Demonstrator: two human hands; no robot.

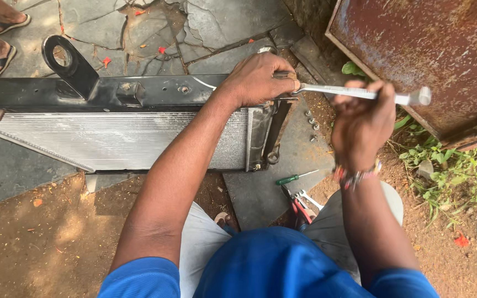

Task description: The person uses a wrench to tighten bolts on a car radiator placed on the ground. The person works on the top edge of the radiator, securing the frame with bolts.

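On cracked stone paving, our left hand (pixel 258 80) steadies the radiator (pixel 111 138) while our right hand (pixel 360 118) grips the wrench (pixel 360 92) tightly. It could slip off the fitting if we pull crooked.

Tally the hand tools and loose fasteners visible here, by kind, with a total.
Wrench held in both hands: 1
Green-handled screwdriver on the slab: 1
Red-handled pliers: 1
Loose bolts by the radiator: about 4
Total: about 7

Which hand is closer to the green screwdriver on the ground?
The right hand. It grips the wrench handle, almost straight above the screwdriver. The left hand is farther up, on the radiator top corner.
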